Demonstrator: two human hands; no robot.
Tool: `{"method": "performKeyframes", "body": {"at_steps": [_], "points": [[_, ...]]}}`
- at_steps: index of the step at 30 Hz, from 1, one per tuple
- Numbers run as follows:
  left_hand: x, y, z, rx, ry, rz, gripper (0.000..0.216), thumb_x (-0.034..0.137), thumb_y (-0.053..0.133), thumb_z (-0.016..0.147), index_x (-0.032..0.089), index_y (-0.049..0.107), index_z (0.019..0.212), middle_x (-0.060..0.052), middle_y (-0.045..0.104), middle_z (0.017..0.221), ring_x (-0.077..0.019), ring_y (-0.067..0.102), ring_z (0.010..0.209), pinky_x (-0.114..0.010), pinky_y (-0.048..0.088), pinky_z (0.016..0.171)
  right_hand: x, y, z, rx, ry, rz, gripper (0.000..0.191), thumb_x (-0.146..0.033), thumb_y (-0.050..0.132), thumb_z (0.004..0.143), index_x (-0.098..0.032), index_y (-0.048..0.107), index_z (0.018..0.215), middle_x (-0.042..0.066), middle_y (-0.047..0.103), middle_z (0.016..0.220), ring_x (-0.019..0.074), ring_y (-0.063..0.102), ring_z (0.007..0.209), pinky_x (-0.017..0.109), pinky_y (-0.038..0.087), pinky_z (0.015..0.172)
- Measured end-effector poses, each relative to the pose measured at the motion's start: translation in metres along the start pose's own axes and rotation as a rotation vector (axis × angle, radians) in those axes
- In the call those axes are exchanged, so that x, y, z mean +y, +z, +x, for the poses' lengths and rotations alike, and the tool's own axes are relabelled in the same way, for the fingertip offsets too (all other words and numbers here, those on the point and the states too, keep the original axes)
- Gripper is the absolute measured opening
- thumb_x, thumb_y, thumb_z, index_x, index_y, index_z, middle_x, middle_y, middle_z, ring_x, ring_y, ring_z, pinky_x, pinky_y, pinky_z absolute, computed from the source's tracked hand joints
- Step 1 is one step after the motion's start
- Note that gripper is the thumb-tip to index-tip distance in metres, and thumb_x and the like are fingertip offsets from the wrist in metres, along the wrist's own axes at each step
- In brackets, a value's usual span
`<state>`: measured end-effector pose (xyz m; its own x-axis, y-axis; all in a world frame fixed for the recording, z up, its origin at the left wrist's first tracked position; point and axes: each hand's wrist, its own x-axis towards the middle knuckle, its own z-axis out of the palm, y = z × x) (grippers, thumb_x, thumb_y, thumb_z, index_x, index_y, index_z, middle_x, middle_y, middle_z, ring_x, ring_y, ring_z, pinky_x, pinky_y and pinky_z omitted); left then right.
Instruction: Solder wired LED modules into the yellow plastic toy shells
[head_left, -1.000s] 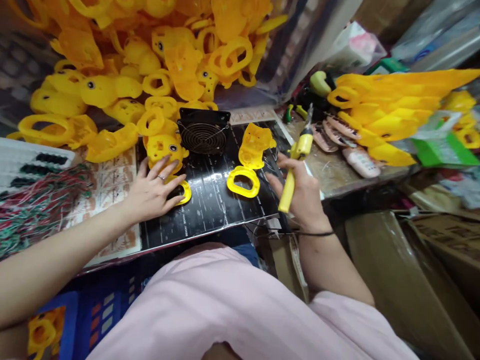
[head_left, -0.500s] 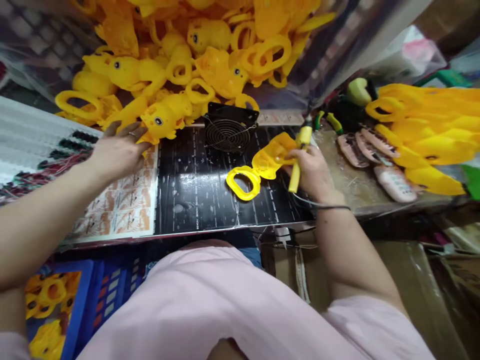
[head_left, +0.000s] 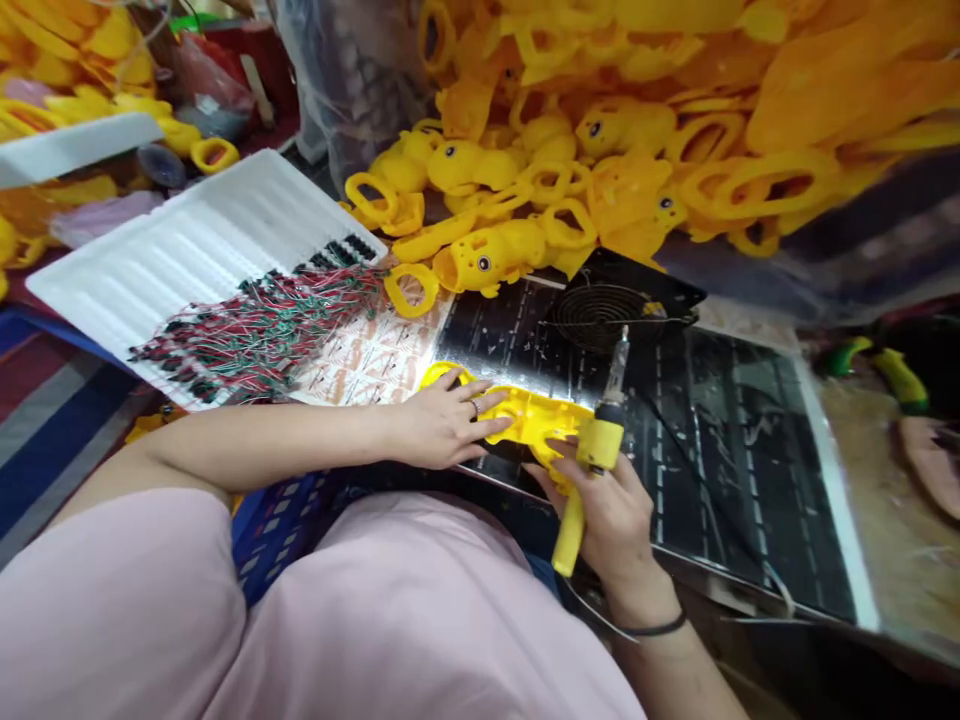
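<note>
My right hand is closed around a yellow-handled soldering iron, its metal tip pointing up and away from me. The thumb and fingertips of that hand also touch a hollow yellow plastic toy shell, which lies inner side up by the bench's front edge. On the shell's left part rests my left hand, fingers spread, a ring on one of them. The loop end of the shell shows beyond that hand. Just behind stands a black fan with a wire grille.
Yellow duck-like toy shells are heaped at the back. On the left, a white foam tray carries many red and green wires with black parts. Green-and-yellow-handled cutters lie at the right. A blue basket stands below the bench.
My left hand has come from the heap onto the shell. The shell and soldering iron have moved closer to the bench's front edge. My view has turned left.
</note>
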<state>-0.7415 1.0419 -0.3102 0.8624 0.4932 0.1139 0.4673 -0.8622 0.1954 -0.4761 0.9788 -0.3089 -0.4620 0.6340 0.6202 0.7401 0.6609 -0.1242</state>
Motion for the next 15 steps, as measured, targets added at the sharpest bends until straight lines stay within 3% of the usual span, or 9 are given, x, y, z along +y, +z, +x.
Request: {"method": "performKeyframes", "body": {"at_steps": [5, 10, 13, 15], "points": [[-0.009, 0.010, -0.011, -0.027, 0.024, -0.014, 0.051, 0.019, 0.049, 0.103, 0.022, 0.055, 0.154, -0.018, 0.058, 0.154, -0.0328, 0.055, 0.144, -0.052, 0.047, 0.113, 0.018, -0.005, -0.010, -0.116, 0.076, 0.160, 0.044, -0.043, 0.082, 0.089, -0.024, 0.060, 0.121, 0.014, 0.072, 0.134, 0.0360, 0.068, 0.128, 0.061, 0.060, 0.105], [-0.002, 0.013, -0.006, 0.030, -0.019, -0.009, 0.049, 0.021, 0.049, 0.103, 0.021, 0.057, 0.151, -0.019, 0.053, 0.158, -0.0348, 0.052, 0.148, -0.054, 0.043, 0.120, 0.025, 0.007, -0.024, -0.118, 0.111, 0.192, 0.047, -0.036, 0.084, 0.087, -0.022, 0.058, 0.125, 0.017, 0.070, 0.137, 0.0326, 0.072, 0.124, 0.049, 0.067, 0.093], [-0.002, -0.003, -0.006, 0.078, -0.028, -0.059, 0.049, 0.032, 0.051, 0.105, 0.015, 0.058, 0.150, -0.020, 0.051, 0.160, -0.0337, 0.053, 0.147, -0.049, 0.047, 0.119, 0.027, 0.012, -0.029, -0.113, 0.123, 0.179, 0.046, -0.039, 0.085, 0.086, -0.024, 0.059, 0.121, 0.015, 0.071, 0.136, 0.0341, 0.072, 0.123, 0.053, 0.066, 0.097], [-0.014, -0.026, -0.015, 0.148, -0.042, -0.093, 0.047, 0.033, 0.051, 0.104, 0.011, 0.063, 0.144, -0.020, 0.061, 0.151, -0.0301, 0.062, 0.137, -0.041, 0.054, 0.110, 0.030, 0.006, -0.029, -0.118, 0.125, 0.236, 0.051, -0.045, 0.087, 0.084, -0.024, 0.059, 0.122, 0.015, 0.072, 0.133, 0.0354, 0.073, 0.121, 0.056, 0.065, 0.098]]}}
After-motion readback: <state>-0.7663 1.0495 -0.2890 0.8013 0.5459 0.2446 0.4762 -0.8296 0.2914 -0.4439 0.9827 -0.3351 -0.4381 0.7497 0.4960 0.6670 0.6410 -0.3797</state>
